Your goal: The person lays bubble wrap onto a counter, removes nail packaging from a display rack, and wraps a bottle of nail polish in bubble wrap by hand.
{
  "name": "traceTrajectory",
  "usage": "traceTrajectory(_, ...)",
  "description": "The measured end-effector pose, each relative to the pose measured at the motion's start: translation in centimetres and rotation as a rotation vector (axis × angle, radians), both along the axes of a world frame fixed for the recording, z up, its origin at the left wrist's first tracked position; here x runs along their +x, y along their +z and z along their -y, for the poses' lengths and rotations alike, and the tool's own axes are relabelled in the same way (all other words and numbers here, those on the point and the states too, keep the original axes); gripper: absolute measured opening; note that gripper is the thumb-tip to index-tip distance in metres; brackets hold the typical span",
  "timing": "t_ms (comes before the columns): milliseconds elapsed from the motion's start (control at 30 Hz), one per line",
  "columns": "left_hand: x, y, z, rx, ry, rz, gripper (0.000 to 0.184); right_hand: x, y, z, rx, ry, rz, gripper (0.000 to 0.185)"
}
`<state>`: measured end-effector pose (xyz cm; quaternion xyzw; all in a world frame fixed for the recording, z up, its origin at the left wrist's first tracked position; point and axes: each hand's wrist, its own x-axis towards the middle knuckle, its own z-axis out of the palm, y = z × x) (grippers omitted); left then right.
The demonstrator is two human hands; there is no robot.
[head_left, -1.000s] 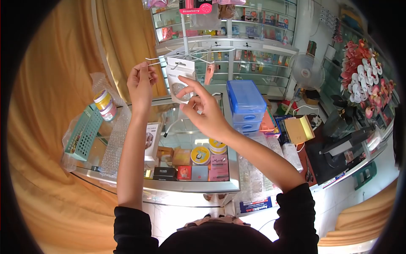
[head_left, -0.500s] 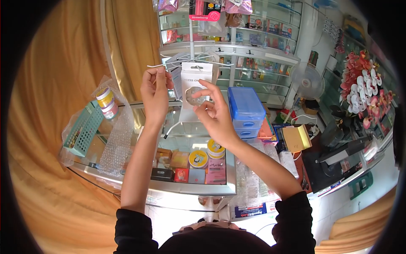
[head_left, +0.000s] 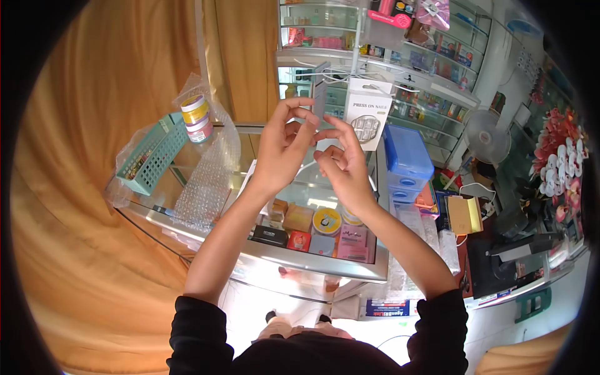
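Note:
A white "PRESS ON NAILS" box (head_left: pixel 369 114) with a clear window hangs from a white wire display rack (head_left: pixel 354 59). To its left, a thin package (head_left: pixel 320 87) hangs almost edge-on. My left hand (head_left: pixel 286 147) is just in front of and below this package, its fingers bent and a gap between thumb and index finger. Whether a fingertip touches the package I cannot tell. Close beside it, my right hand (head_left: pixel 345 164) has curved, separated fingers between the package and the nails box. Nothing shows in either hand.
Below is a glass display case (head_left: pixel 300 253) with small boxes and round yellow tubs. On top stand a green basket (head_left: pixel 153 156), stacked jars (head_left: pixel 197 119) and bubble wrap (head_left: pixel 203 197). Blue drawers (head_left: pixel 407 156) stand right. Curtains hang left; a fan (head_left: pixel 487 134) stands behind.
The view has turned left, so the rack appears further right. My left hand has left the prong tip, my right hand has left the nails box front, and both are now close together.

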<state>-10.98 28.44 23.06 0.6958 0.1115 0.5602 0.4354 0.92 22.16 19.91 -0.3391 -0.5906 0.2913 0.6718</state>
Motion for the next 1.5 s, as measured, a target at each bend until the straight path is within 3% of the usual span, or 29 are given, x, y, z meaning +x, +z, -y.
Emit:
traceTrajectory(267,-9.1,-0.9,-4.0,0.022,-0.133,-0.253,0.034,-7.4,-0.6,-3.2,-0.029,-0.156,0.099,0.055)
traceTrajectory(333,-11.4,-1.6,-6.0,-0.07,-0.135,-0.411,0.034,-9.6,-1.2,-5.1,-0.036,-0.179,0.095,0.055)
traceTrajectory(500,-16.8,-3.2,-10.4,-0.156,-0.152,-0.47,0.033,-14.0,-2.4,-7.7,-0.109,-0.265,0.145,0.053)
traceTrajectory(567,-19.2,-3.6,-12.4,-0.005,-0.131,-0.653,0.032,-15.0,-3.3,-8.1,-0.134,-0.275,0.151,0.051)
traceTrajectory(600,-20.2,-4.2,-13.7,-0.007,-0.14,-0.66,0.032,-15.5,-3.4,-8.0,-0.114,-0.314,0.302,0.05)
traceTrajectory(667,-21.8,-6.1,-16.4,0.357,0.165,-0.892,0.042,-16.6,-2.9,-7.7,-0.112,-0.326,0.571,0.039)
traceTrajectory(700,-22.3,-6.9,-17.3,0.352,0.165,-0.891,0.042,-17.0,-3.2,-7.9,-0.115,-0.324,0.573,0.039)
traceTrajectory(767,-23.1,-8.3,-18.4,0.346,0.102,-1.084,0.068,-17.5,-4.1,-8.8,0.034,-0.307,0.998,0.032)
traceTrajectory(833,-22.9,-9.4,-18.7,0.292,0.079,-1.225,0.078,-18.0,-4.6,-9.4,-0.018,-0.25,1.044,0.03)
traceTrajectory(900,-23.1,-9.5,-18.9,0.242,0.052,-1.38,0.089,-18.3,-5.3,-9.5,-0.196,-0.279,1.36,0.031)
traceTrajectory(967,-22.8,-8.7,-19.2,0.242,-0.012,-1.469,0.098,-17.8,-4.9,-10.0,-0.252,-0.242,1.358,0.033)
traceTrajectory(1200,-20.9,-8.5,-20.9,0.309,-0.067,-1.389,0.104,-16.0,-3.7,-10.6,-0.355,-0.225,1.292,0.032)
traceTrajectory(1267,-21.2,-9.0,-20.7,0.357,0.033,-1.32,0.104,-15.9,-3.5,-11.2,-0.345,-0.23,1.259,0.031)
traceTrajectory(1467,-21.5,-9.7,-20.5,0.391,0.06,-1.157,0.1,-16.3,-2.4,-16.5,-0.272,-0.435,1.298,0.03)
traceTrajectory(1500,-21.7,-9.6,-20.3,0.401,0.054,-1.155,0.1,-15.9,-2.8,-18.0,-0.154,-0.598,1.324,0.033)
